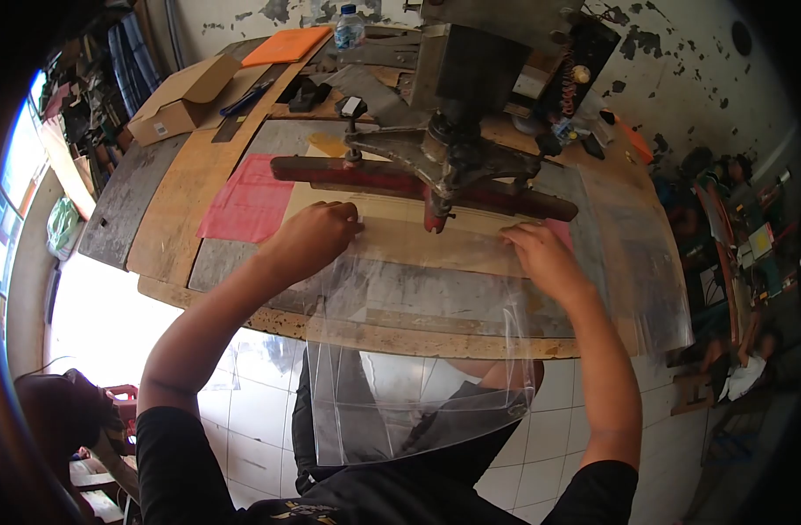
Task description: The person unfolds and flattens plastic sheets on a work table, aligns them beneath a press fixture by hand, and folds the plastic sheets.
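1. Wood and grey panels, worn and scuffed, make up our workbench [162, 210]; front edge curved, rough.
2. Metal press [470, 162]: dark, spidery cast arms over a long, straight red bar [374, 176]. Looks heavy and rigid; bar spans the work area just beyond our hands.
3. Clear plastic sheet [374, 420]: far part on the bench between our hands, near part hanging over the front edge above our lap. Glossy, creased, see-through; single or doubled, we can't tell. We'd judge it light, floppy, slippery, prone to wrinkling or clinging, hard to tear. Best hold: both far corners, pinched lightly, kept taut.
4. Tan sheet [308, 199]: flat, matte, smooth, under the bar and partly under the plastic.
5. Pink sheet [243, 199]: thin, slightly rumpled, left of the tan one, partly beneath it.
6. Cardboard box [177, 98]: tan, creased flaps, far left.
7. Left hand [320, 229]: fingers curled, seemingly pinching the plastic's far left corner. Right hand [548, 255]: thumb and forefinger closed on the far right edge, other fingers loosely bent.
8. Bottle [350, 31]: clear, rounded, blue cap, far side.
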`<state>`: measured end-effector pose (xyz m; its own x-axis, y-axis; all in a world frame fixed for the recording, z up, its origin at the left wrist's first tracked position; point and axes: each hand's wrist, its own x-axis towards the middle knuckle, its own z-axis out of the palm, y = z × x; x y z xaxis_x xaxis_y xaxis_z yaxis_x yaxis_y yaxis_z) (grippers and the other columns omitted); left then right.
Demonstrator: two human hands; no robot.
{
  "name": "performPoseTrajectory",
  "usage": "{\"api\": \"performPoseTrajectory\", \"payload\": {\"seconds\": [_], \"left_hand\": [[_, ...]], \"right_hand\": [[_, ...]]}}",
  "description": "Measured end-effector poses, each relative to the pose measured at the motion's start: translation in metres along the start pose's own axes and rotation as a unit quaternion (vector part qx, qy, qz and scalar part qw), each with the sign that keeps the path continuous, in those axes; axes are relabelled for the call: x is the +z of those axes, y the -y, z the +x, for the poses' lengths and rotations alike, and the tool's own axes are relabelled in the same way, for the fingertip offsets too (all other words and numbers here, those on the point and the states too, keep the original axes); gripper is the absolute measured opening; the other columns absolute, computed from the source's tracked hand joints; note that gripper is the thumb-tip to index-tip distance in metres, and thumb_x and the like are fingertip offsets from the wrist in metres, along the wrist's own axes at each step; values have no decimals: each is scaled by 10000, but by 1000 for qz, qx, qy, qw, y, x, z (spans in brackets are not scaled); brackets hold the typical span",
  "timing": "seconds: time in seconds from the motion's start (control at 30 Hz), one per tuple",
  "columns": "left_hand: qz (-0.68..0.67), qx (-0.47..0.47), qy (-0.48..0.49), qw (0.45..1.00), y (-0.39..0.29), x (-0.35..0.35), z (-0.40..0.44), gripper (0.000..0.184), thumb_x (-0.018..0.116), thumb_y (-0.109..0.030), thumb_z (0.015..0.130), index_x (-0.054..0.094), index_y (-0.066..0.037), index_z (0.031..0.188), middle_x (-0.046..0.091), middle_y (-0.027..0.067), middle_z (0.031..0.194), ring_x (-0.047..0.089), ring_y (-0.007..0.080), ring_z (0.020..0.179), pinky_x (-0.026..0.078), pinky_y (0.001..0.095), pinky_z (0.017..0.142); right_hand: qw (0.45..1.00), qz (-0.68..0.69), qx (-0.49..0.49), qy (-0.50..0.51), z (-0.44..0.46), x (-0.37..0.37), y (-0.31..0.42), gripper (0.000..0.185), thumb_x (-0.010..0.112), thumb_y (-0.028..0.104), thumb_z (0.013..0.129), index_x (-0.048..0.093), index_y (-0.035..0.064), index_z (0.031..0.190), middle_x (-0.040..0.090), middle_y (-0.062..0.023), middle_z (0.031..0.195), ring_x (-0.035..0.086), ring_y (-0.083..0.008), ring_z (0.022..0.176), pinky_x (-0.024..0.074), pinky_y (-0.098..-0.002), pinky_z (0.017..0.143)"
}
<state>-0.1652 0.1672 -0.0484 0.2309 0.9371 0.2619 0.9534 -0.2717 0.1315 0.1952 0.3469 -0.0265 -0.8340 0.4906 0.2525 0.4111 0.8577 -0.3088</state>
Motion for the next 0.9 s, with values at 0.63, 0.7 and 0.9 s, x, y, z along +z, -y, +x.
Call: {"api": "performPoseTrajectory", "payload": {"seconds": [0.63,0.7,0.9], "left_hand": [[-82,-59,82,992,-12,-27,-6,510,780,-395,928,731,-24,1275,687,163,1264,696,369,1085,552,446,996],[-84,-62,94,990,-17,-33,-9,545,773,-418,930,710,-33,1311,668,160,1305,684,369,1123,548,453,1008],[-45,-95,104,989,-38,-31,-28,627,728,-445,957,605,-72,1446,576,136,1457,614,376,1266,516,488,1066]], "right_hand": [[966,-14,175,192,7,-26,51,485,682,310,1015,546,25,1384,707,-250,1188,702,-419,1102,549,-475,907],[969,-12,158,189,-9,-27,36,469,681,300,1015,545,24,1368,714,-232,1161,709,-410,1069,546,-479,880],[991,28,103,77,-34,-7,34,378,645,182,1030,541,-8,1340,718,-207,1079,712,-408,987,550,-480,840]]}}
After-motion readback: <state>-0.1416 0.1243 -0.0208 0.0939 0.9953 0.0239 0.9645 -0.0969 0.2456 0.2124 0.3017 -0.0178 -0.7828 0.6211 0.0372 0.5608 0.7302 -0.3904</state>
